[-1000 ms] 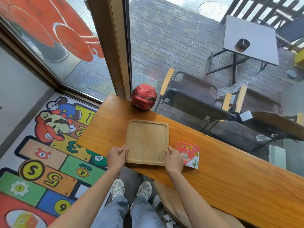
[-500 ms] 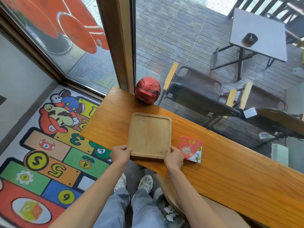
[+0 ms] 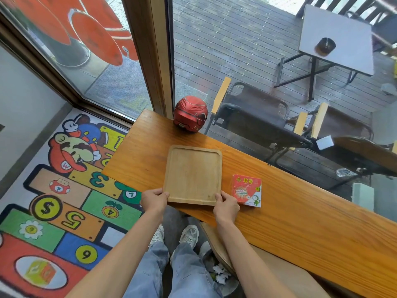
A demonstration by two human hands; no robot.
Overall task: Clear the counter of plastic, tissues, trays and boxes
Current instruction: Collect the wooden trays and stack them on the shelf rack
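Note:
A pale wooden tray [image 3: 193, 173] lies flat on the orange-brown wooden counter [image 3: 300, 211], its near edge close to the counter's front edge. My left hand [image 3: 153, 200] grips the tray's near left corner. At the near right corner, my right hand [image 3: 225, 206] holds the tray with the thumb on the rim. A small red and white box [image 3: 247, 190] with printed characters lies on the counter just right of the tray, touching nothing.
A red helmet [image 3: 190, 114] sits at the counter's far left end against the window frame. Below the counter a bin with white tissues [image 3: 221, 274] stands by my feet. A wooden stool [image 3: 279, 274] is under the counter at right. A colourful mat [image 3: 64, 190] covers the floor.
Both hands keep their hold on the tray's near corners. The tray has slid slightly toward the counter's front edge, and the view has shifted a little.

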